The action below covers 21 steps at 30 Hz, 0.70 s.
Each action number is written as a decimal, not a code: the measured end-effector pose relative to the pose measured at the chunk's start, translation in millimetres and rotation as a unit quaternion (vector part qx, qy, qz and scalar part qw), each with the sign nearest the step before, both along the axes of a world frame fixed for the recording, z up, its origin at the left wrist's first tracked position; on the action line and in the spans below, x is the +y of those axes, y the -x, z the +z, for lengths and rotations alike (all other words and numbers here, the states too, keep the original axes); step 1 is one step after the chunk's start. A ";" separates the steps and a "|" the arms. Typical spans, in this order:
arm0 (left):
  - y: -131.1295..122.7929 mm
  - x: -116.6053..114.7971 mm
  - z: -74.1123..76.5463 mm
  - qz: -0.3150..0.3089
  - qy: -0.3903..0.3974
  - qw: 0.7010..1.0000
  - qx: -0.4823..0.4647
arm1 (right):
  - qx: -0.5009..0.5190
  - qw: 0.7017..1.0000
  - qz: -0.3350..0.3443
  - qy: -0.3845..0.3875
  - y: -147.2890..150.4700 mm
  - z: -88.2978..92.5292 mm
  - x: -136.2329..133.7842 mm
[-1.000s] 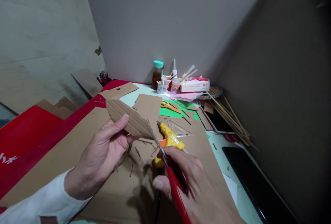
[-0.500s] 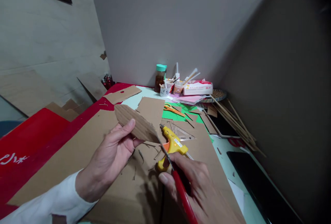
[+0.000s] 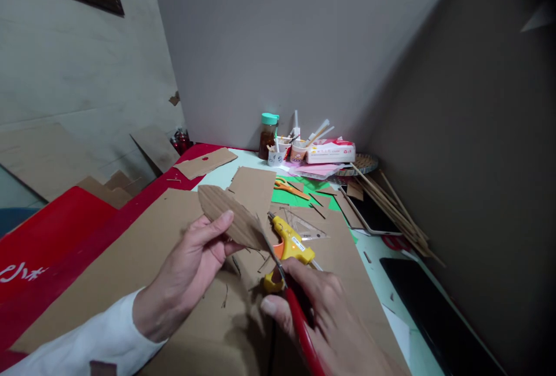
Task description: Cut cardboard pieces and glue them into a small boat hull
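Note:
My left hand (image 3: pixel 195 260) pinches a leaf-shaped piece of cardboard (image 3: pixel 232 216) between thumb and fingers, holding it above the table. My right hand (image 3: pixel 325 312) is closed round the red handles of a pair of scissors (image 3: pixel 299 321). The scissor blades lie at the right edge of the cardboard piece, near its lower tip. Just behind the scissors rests a yellow hot glue gun (image 3: pixel 291 240), partly covered by the blades and my right hand. Thin cardboard trimmings (image 3: pixel 225 296) lie below the piece.
A large cardboard sheet (image 3: pixel 143 243) covers much of the table. Beyond it are orange scissors (image 3: pixel 293 189), a clear set square (image 3: pixel 306 225), paper cups (image 3: pixel 275 157), a jar with a green lid (image 3: pixel 268 135) and a tissue pack (image 3: pixel 330 152). Wooden sticks (image 3: pixel 391 208) and a black slab (image 3: pixel 430 312) lie right.
The cardboard piece has turned slightly and shifted a little right and down with my left hand. The scissor blades now show more apart along its edge.

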State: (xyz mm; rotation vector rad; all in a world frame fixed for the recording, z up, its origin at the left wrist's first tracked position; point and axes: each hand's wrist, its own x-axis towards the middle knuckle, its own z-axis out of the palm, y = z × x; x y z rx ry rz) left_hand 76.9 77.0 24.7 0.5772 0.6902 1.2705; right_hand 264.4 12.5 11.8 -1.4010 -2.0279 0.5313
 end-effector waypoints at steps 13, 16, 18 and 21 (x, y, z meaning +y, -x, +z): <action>-3.8 -6.6 -4.0 0.006 0.011 1.000 0.012 | 0.040 0.998 0.034 0.041 2.5 4.3 1.7; -5.4 -8.1 -4.3 -0.014 -0.007 1.000 0.014 | 0.016 0.999 0.021 0.045 2.4 8.3 1.0; -7.0 -10.6 -3.5 -0.020 -0.016 1.000 0.013 | 0.012 0.999 0.011 0.031 2.4 10.2 0.4; -9.3 -14.8 -1.2 -0.016 -0.020 0.999 0.018 | 0.034 0.999 0.021 0.025 3.1 9.7 0.2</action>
